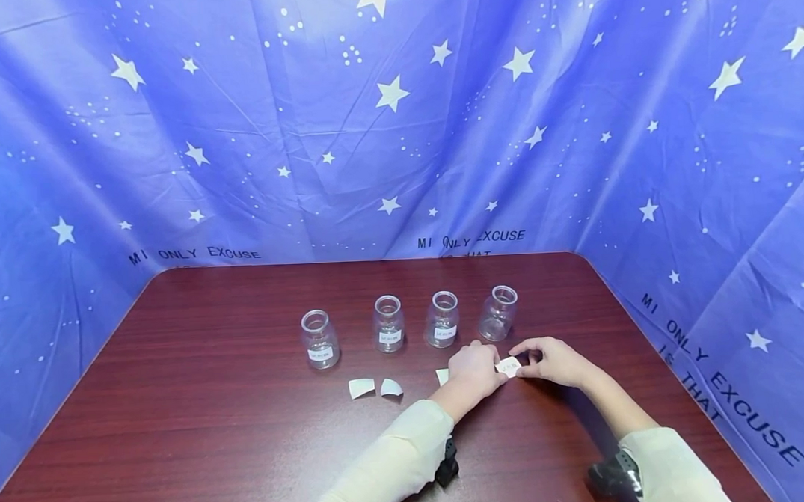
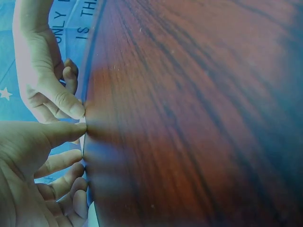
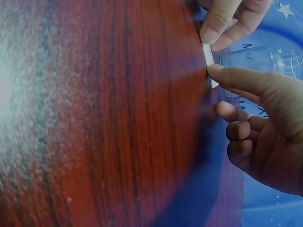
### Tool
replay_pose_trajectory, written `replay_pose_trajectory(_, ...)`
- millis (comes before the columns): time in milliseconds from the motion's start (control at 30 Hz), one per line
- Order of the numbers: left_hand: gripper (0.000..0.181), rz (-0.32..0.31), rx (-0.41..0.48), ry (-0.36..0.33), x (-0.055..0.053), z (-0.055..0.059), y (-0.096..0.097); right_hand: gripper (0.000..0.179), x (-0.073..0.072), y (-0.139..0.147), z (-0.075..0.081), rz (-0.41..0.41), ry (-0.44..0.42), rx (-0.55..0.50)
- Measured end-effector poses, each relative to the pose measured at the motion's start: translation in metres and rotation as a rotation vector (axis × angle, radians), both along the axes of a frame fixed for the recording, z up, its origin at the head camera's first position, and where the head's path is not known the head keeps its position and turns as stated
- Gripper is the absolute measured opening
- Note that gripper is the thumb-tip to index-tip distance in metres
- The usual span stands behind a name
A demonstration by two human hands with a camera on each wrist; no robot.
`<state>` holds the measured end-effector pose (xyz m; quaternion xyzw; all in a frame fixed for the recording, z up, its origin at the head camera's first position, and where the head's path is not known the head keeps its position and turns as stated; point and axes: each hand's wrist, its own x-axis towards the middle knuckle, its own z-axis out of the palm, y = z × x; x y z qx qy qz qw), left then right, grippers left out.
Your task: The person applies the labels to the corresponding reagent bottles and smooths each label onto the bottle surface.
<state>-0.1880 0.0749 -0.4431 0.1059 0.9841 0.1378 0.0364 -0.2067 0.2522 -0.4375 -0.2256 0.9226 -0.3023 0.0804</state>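
Between the two hands is a small white label with printed characters, just above or on the table. My left hand pinches its left edge between thumb and finger. At the opposite edge, my right hand pinches it with thumb and index finger, the other fingers curled in. The right wrist view shows the label nearly edge-on, with both thumbs on it. Right behind the hands stands a clear glass jar with no label visible on its front. A white paper piece peeks out beside the left hand, partly hidden.
Three more glass jars bear white labels: one at left, one in the middle and another right of it. Two curled white paper pieces, one squarish and one rounded, lie on the dark red wooden table. Starry blue curtains surround it.
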Motion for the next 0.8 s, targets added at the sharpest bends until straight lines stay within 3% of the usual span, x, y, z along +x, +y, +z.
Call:
replay_pose_trajectory(533, 0.02, 0.023, 0.032, -0.013, 0.0003, -0.0013, 0.001, 0.025, -0.0004, -0.0013, 0.0011, -0.015, -0.038, -0.016)
replay_pose_trajectory(800, 0.026, 0.02, 0.081, -0.052, -0.0018, -0.0007, -0.0047, 0.019, -0.0001, 0.0003, 0.0005, -0.022, 0.008, -0.011)
